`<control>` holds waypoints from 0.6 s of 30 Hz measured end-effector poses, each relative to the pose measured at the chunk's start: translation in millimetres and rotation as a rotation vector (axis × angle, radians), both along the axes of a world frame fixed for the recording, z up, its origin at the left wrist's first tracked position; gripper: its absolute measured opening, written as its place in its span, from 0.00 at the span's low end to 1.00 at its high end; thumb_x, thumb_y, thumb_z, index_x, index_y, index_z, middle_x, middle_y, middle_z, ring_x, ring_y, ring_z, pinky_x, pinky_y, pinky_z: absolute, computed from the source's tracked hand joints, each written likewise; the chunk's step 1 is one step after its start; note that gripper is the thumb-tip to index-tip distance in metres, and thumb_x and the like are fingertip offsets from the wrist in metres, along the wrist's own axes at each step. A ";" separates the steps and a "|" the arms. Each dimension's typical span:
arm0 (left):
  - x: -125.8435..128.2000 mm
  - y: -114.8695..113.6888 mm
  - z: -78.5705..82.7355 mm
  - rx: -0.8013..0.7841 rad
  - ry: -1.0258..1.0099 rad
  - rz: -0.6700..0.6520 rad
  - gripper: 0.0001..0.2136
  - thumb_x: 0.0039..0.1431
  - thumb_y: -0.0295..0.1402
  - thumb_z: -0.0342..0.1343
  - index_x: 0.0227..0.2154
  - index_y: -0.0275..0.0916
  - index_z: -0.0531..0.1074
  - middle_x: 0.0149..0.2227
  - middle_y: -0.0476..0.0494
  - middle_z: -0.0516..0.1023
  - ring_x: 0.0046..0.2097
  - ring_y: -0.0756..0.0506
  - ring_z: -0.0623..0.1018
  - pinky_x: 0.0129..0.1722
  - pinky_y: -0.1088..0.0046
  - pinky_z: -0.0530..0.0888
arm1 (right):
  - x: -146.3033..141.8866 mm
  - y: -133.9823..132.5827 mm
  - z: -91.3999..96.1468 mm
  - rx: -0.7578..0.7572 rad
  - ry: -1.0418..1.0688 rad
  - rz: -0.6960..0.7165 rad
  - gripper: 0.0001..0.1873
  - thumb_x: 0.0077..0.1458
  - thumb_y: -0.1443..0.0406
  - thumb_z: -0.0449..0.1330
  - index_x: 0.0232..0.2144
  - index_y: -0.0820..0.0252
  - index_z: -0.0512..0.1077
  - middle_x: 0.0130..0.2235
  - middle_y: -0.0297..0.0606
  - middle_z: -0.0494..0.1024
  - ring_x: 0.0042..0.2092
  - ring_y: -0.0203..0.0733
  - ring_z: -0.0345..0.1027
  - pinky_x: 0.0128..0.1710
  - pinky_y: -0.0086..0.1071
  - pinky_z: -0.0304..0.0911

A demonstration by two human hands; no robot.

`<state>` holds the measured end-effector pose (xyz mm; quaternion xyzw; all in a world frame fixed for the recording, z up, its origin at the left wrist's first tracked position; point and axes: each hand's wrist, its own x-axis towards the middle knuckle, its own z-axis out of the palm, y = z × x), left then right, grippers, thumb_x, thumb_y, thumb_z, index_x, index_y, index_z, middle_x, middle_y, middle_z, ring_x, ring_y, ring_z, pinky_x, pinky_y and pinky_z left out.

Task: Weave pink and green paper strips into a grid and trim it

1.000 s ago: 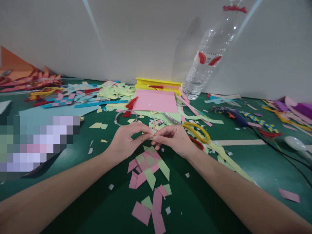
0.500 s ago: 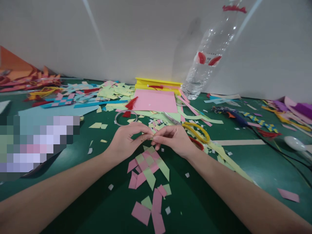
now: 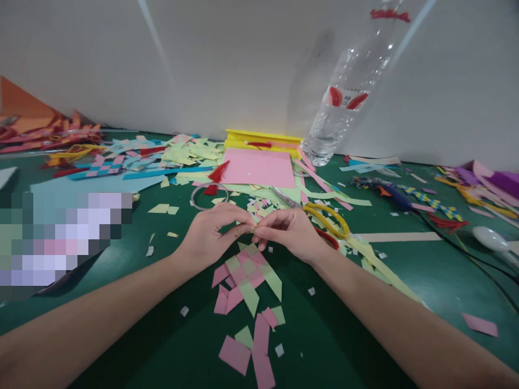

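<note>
My left hand [image 3: 213, 231] and my right hand [image 3: 291, 232] meet at their fingertips above the table. Both are closed in a pinch, thumb against forefinger. Whatever sits between the fingertips is too small to make out. Just below them lies a woven paper piece [image 3: 248, 268] of pink and pale green strips, its loose ends pointing down and left. Nearer to me are several cut pink paper pieces [image 3: 234, 355] and a pale green scrap [image 3: 244, 337]. Scissors [image 3: 330, 219] with yellow and red handles lie beyond my right hand, partly hidden by it.
A roll of clear tape [image 3: 193, 195], a red tassel [image 3: 219, 171] and a pink paper sheet [image 3: 259, 168] lie behind my hands. A plastic bottle [image 3: 344, 100] leans at the wall. A glue gun [image 3: 391, 194] with its cable lies right. Paper scraps cover much of the back.
</note>
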<state>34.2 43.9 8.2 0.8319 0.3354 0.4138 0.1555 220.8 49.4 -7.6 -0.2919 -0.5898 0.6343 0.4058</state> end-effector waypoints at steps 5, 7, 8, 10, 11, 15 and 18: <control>-1.2 -0.8 -0.5 0.018 0.001 -0.012 0.07 0.58 0.31 0.53 0.27 0.41 0.74 0.28 0.49 0.80 0.32 0.48 0.77 0.37 0.72 0.73 | 0.3 -1.4 1.5 0.003 -0.001 -0.001 0.01 0.46 0.68 0.65 0.26 0.59 0.77 0.26 0.33 0.79 0.24 0.31 0.73 0.28 0.26 0.70; -1.8 -0.6 -1.2 0.024 0.006 -0.018 0.07 0.58 0.31 0.53 0.27 0.41 0.74 0.28 0.49 0.80 0.32 0.48 0.77 0.37 0.71 0.73 | 0.3 -1.3 1.6 0.002 0.001 0.003 0.01 0.46 0.68 0.65 0.26 0.59 0.77 0.26 0.33 0.79 0.24 0.31 0.73 0.28 0.26 0.70; -2.0 -0.3 -1.6 0.035 0.005 -0.022 0.06 0.58 0.30 0.53 0.28 0.41 0.74 0.28 0.49 0.80 0.32 0.48 0.77 0.36 0.72 0.73 | 0.3 -1.1 1.4 0.003 0.006 0.006 0.01 0.46 0.68 0.65 0.26 0.60 0.77 0.26 0.33 0.79 0.24 0.31 0.73 0.28 0.26 0.70; -2.1 0.4 -2.4 0.073 -0.005 -0.032 0.06 0.58 0.29 0.54 0.28 0.40 0.74 0.28 0.49 0.80 0.32 0.49 0.77 0.36 0.73 0.73 | 0.2 -0.7 0.5 0.004 0.016 0.010 0.01 0.46 0.69 0.65 0.26 0.60 0.77 0.26 0.33 0.79 0.24 0.31 0.73 0.28 0.25 0.70; -2.1 0.9 -2.7 0.090 -0.010 -0.035 0.05 0.58 0.28 0.54 0.28 0.39 0.74 0.28 0.49 0.80 0.32 0.49 0.77 0.36 0.73 0.73 | 0.2 -0.6 0.0 0.004 0.022 0.011 0.01 0.46 0.69 0.65 0.26 0.60 0.77 0.26 0.33 0.79 0.24 0.31 0.73 0.27 0.24 0.70; -1.8 2.0 -2.7 0.115 -0.015 -0.032 0.05 0.57 0.28 0.55 0.28 0.39 0.74 0.27 0.49 0.79 0.31 0.50 0.77 0.34 0.75 0.73 | 0.1 -0.9 -1.5 0.004 0.034 0.012 0.01 0.46 0.69 0.65 0.26 0.61 0.77 0.25 0.33 0.79 0.24 0.31 0.73 0.28 0.24 0.70; -1.1 1.4 -1.7 0.131 -0.009 -0.037 0.05 0.58 0.28 0.54 0.28 0.39 0.74 0.27 0.49 0.79 0.31 0.49 0.77 0.34 0.74 0.74 | -0.1 -1.0 -1.1 0.005 0.029 0.009 0.01 0.46 0.69 0.65 0.26 0.61 0.77 0.26 0.33 0.79 0.24 0.31 0.73 0.28 0.25 0.70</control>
